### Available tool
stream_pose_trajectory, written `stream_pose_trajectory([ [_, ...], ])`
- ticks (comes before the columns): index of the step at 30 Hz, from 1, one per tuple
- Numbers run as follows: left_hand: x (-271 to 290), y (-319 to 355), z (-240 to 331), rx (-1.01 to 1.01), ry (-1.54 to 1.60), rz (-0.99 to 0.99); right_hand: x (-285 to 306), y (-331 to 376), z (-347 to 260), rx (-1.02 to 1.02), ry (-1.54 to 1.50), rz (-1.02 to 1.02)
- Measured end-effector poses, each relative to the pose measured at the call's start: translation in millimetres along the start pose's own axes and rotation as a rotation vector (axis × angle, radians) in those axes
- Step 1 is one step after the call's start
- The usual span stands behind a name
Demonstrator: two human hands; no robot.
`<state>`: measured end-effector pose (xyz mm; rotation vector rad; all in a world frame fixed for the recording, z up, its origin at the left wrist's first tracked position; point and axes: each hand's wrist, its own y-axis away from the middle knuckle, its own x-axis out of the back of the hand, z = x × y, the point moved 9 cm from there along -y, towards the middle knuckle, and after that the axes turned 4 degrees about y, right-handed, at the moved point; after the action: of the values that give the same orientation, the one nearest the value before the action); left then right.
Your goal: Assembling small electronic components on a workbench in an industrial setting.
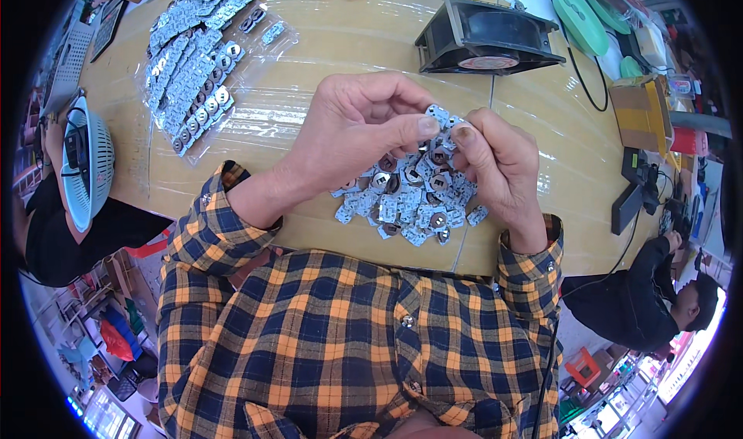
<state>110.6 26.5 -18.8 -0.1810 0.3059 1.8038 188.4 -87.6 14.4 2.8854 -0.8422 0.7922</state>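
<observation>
Between the thumbs and fingers of both hands is a small light-blue circuit board [438,115], held above the table. My left hand [371,118] pinches its left side, and my right hand [499,160] grips close by at its right. Just below the hands lies a loose pile of similar small circuit boards [410,199], several with round metal parts on them. Farther off to the left, rows of the same boards [190,75] are lined up on a clear plastic sheet [271,44]. The fingertips partly hide the held board.
A black cooling fan [487,40] stands beyond my right hand. Green plastic pieces [579,20] and a cardboard box [638,114] are at the right, near black power adapters [628,203]. A pale blue basket [93,160] is at the left edge. People sit at both sides.
</observation>
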Motion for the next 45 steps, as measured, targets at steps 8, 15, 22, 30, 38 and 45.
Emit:
stream_pose_trajectory([
  [8,-4,-1,1,0.012,0.046,-0.069,-14,7,23,-0.299,-0.422,-0.138],
  [15,-1,-5,-11,0.039,0.247,-0.014,-28,-1,42,-0.39,-0.977,-0.078],
  [22,4,1,11,-0.387,-0.351,0.113,-26,-6,52,-0.331,-0.648,-0.033],
  [30,-1,7,24,-0.52,-0.559,0.175,-26,-5,49,-0.305,-0.574,-0.067],
  [38,1,7,25,-0.535,-0.578,0.208,-28,-6,52,-0.34,-0.606,-0.075],
  [45,2,7,25,-0.53,-0.517,0.219,-25,-5,53,-0.362,-0.632,-0.053],
])
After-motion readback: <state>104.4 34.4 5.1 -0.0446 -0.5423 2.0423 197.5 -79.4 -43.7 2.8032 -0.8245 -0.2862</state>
